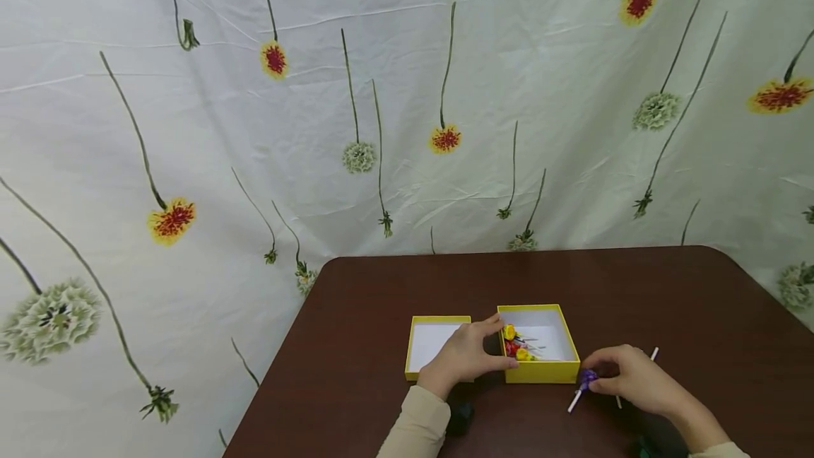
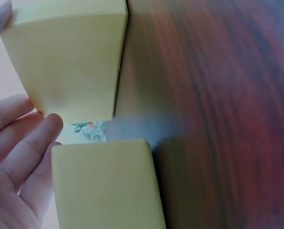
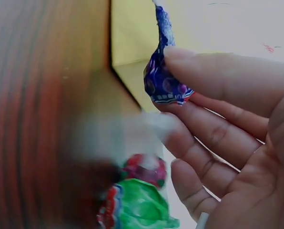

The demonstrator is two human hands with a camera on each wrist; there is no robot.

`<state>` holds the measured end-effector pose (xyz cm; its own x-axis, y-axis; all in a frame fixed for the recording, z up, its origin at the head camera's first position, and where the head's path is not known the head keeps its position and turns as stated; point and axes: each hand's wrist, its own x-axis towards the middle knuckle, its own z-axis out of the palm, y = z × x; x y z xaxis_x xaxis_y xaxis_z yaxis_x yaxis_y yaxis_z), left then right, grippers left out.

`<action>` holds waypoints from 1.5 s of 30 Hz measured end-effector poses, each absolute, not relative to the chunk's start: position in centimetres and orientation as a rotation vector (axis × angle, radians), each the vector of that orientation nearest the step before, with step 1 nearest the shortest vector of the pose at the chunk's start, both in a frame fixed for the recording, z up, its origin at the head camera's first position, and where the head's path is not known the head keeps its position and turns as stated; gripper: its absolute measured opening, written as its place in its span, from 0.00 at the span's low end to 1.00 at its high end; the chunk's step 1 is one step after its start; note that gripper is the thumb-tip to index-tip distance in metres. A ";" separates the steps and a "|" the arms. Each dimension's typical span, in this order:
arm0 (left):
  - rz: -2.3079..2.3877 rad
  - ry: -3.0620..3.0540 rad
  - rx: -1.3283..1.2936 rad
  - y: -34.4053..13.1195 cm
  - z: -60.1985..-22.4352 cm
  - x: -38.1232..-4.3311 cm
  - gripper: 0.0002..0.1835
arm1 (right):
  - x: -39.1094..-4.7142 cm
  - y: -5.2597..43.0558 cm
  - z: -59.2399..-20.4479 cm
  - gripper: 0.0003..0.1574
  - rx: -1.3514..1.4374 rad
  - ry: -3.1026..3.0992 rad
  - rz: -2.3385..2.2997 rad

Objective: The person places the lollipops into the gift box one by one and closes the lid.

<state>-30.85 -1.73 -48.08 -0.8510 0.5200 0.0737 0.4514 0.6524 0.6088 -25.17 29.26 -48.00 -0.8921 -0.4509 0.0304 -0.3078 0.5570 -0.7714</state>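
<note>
A yellow box (image 1: 540, 373) with a white inside stands on the table, several wrapped lollipops (image 1: 523, 354) along its left side with yellow and red heads. My left hand (image 1: 467, 352) holds the box's left wall, thumb at the near corner and fingertips further back; the left wrist view has the box side (image 2: 70, 67) between thumb and fingers. Just off the box's near right corner, my right hand (image 1: 626, 377) pinches a purple-wrapped lollipop (image 3: 163, 78) between thumb and fingers. Its white stick (image 1: 575, 401) points toward the near edge.
A shallow yellow tray-like lid (image 1: 409, 355), white inside, lies left of the box, partly behind the left hand. Beneath the right hand are a green-wrapped lollipop (image 3: 142, 205) and a red one (image 3: 144, 169). A flowered cloth (image 1: 407, 90) hangs behind the brown table (image 1: 356, 345).
</note>
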 end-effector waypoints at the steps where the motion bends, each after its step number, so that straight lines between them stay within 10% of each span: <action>1: 0.975 2.753 0.810 -1.7 -48.1 -30.8 0.41 | -25.2 29.4 -47.8 0.14 -0.624 2.620 -1.242; 14: 0.990 2.733 0.803 -1.7 -48.0 -31.0 0.41 | -25.3 30.9 -46.0 0.26 -0.637 2.550 -1.401; 45: 0.990 2.736 0.794 -1.6 -47.8 -30.9 0.41 | -26.7 27.5 -41.8 0.19 -0.296 2.935 -1.525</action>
